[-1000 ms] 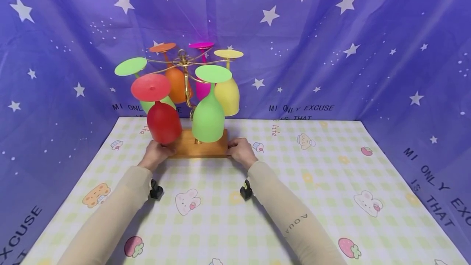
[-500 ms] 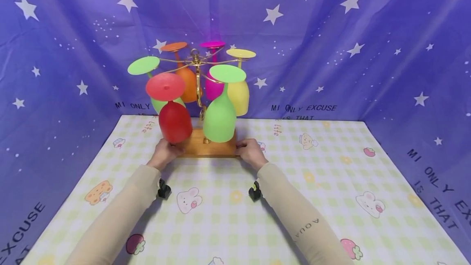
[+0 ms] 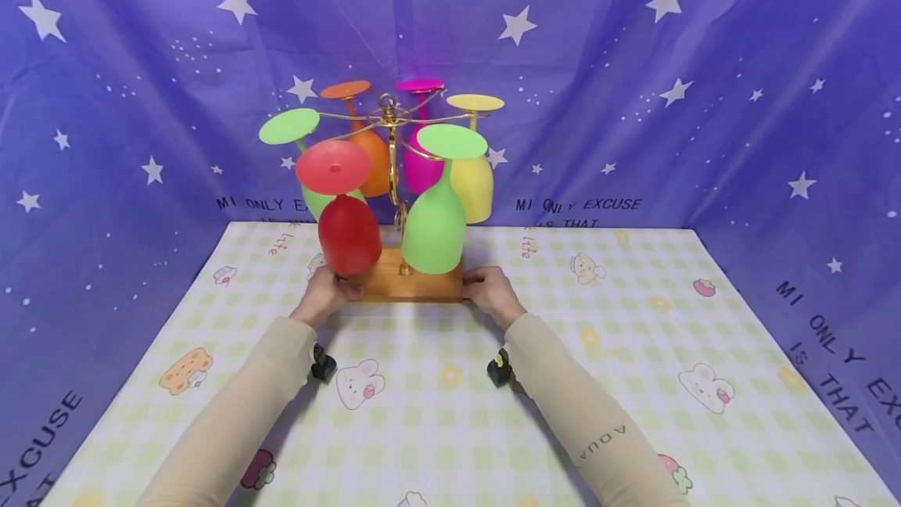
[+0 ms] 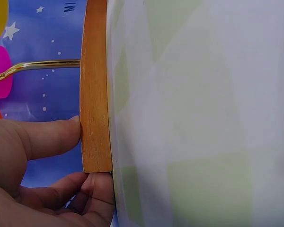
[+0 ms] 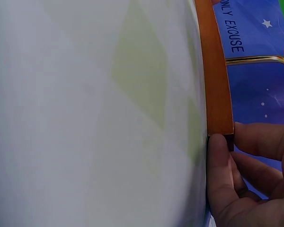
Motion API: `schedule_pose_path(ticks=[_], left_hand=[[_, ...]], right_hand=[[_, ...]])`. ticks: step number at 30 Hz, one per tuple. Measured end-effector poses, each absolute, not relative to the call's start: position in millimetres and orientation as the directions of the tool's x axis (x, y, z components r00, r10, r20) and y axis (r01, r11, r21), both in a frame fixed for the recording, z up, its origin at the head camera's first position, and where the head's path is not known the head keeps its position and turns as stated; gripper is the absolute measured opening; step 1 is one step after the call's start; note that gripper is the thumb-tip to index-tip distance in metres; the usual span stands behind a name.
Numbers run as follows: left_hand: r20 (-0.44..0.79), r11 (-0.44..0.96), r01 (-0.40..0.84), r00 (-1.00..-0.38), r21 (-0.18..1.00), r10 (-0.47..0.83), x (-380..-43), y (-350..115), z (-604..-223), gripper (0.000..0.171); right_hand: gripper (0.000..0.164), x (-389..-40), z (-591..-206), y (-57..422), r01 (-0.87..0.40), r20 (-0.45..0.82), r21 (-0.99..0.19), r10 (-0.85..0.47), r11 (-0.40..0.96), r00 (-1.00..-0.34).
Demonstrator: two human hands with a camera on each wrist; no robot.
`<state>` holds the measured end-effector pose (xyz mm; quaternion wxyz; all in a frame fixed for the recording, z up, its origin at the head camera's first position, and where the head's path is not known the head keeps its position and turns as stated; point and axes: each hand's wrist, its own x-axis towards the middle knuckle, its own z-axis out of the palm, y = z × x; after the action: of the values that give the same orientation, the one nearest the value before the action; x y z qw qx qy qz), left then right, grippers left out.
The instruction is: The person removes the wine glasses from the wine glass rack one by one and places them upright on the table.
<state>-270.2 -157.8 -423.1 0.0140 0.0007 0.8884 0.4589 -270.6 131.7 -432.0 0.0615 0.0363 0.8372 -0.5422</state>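
A wine glass rack with a wooden base [image 3: 415, 285] and a gold metal stem [image 3: 393, 159] stands on the table, left of its middle. Stemmed plastic glasses hang upside down from its arms: a red glass [image 3: 349, 235], a light green glass [image 3: 435, 229], a yellow glass [image 3: 475, 186], an orange glass [image 3: 373, 161], a magenta glass [image 3: 422, 159] and a second green glass [image 3: 290, 126] partly hidden behind the red one. My left hand [image 3: 325, 294] grips the base's left end, thumb on top and fingers against the end face. My right hand [image 3: 495, 293] holds the right end likewise.
The table [image 3: 605, 382] wears a checked cloth with printed cartoon figures. A purple star-patterned curtain [image 3: 591, 84] encloses the back and both sides, close behind the rack. Both wrists carry a small black camera, one being the left camera [image 3: 323, 364].
The rack has slid to the right along the table, glasses hanging on it, with both hands moving along at its ends. Their hold on the base looks the same.
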Motion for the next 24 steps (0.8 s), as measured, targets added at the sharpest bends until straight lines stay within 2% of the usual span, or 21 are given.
schedule_pose_path(ticks=[5,12,24], left_hand=[[-0.059,0.563,-0.056,-0.998,0.825,-0.012,-271.3,-156.8,-423.6,0.023],[-0.031,0.565,-0.029,-0.999,0.824,-0.006,-271.6,-157.1,-425.0,0.022],[-0.052,0.553,-0.058,-0.998,0.831,-0.027,-271.4,-156.8,-425.8,0.026]], right_hand=[[0.026,-268.4,-428.4,131.1,0.122,-0.138,-0.894,-0.007,0.431,-0.99],[0.027,-269.1,-429.1,130.8,0.135,-0.148,-0.901,-0.002,0.412,-0.989],[0.026,-271.8,-432.1,132.0,0.124,-0.139,-0.897,-0.005,0.424,-0.99]])
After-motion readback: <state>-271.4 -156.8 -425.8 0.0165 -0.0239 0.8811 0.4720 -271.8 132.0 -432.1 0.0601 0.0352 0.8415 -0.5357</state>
